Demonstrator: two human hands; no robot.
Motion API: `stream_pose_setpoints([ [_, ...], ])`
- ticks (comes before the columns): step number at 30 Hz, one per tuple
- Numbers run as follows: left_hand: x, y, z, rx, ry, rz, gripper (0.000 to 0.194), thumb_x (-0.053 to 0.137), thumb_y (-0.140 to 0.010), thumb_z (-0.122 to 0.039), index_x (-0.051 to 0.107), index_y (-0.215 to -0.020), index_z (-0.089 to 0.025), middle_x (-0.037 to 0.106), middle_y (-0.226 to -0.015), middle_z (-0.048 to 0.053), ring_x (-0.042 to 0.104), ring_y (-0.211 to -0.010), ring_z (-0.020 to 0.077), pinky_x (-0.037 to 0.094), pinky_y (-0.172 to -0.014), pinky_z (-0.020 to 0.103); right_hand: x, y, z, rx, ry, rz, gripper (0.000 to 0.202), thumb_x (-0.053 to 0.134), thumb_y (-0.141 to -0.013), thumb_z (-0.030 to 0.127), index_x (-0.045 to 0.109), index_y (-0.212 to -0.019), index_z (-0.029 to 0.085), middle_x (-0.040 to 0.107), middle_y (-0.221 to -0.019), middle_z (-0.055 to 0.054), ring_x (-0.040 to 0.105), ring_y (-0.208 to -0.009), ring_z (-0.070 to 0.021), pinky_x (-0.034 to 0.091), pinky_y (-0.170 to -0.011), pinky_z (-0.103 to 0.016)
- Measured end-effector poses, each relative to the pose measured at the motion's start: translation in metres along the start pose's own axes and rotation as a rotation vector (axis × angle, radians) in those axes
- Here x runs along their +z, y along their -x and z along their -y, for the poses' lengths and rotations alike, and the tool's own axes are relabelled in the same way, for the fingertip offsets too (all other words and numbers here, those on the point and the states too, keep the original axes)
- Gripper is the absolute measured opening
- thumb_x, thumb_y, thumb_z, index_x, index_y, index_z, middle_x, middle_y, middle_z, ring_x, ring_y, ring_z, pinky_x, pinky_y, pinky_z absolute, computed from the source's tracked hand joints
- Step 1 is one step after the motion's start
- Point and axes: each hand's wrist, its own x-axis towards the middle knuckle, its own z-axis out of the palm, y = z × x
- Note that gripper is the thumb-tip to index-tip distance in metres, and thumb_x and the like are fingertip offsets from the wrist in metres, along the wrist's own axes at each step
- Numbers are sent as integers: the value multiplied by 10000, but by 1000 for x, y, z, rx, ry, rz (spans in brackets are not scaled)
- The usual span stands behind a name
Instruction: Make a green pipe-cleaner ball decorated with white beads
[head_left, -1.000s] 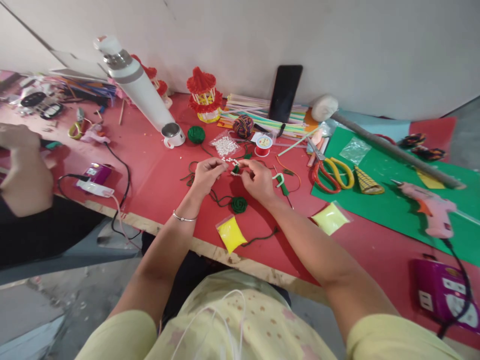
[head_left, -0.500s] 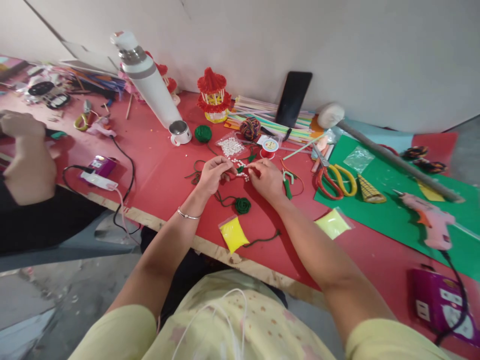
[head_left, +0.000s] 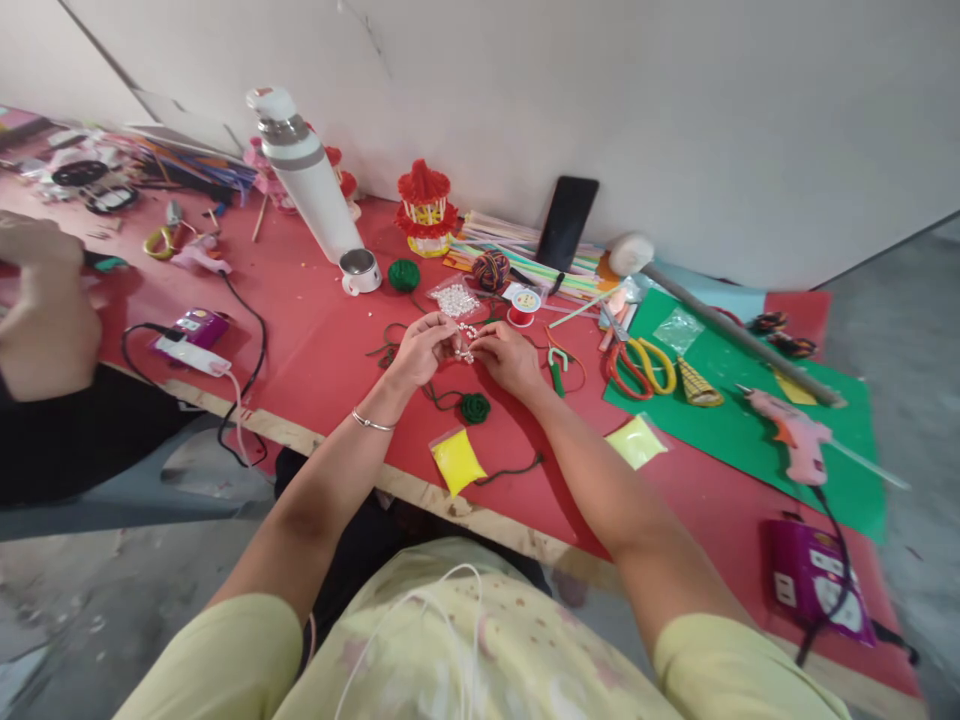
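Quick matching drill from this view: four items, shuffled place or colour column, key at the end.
1. Bead strand
2. Phone
3. Glue gun
4. Thread spool

A. Pink, lying on the green sheet
B. Red, with a pale top
C. At the fingertips of the left hand and right hand
D. Dark, leaning at the wall

Pairs: 1-C, 2-D, 3-A, 4-B

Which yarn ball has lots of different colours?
The multicoloured yarn ball, behind and left of the red spool. The green yarn ball beside the white cup is all green.
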Motion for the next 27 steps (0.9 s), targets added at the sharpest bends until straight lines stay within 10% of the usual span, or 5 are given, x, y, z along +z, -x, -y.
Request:
stream_pose_setpoints([
  [15,6,-25,-14,36,10,-35,261,775,-766,-309,547,-737,-184,551,-604,-13,623,-624,135,469,-549,207,4,-3,-12,228,-639,-31,251,692,-898,431,790,-974,213,786,-905,-43,685,-797,-183,521,-760,-302],
  [21,8,-24,-15,55,-27,-19,227,746,-783,-277,552,-717,-180,549,-603,-8,620,-632,134,508,-638,233,-14,-4,-2,211,-926,-9,281,731,-861,469,718,-849,189,752,-1194,-104,664,-793,-162,499,-692,-292],
  [27,2,-24,-10,48,23,-45,237,749,-786,-261,535,-720,-182,524,-609,-19,614,-635,124,513,-634,217,-19,-2,-4,223,-994,32,308,761,-848,497,737,-887,193,743,-807,-34,610,-665,-142,491,-685,-291],
])
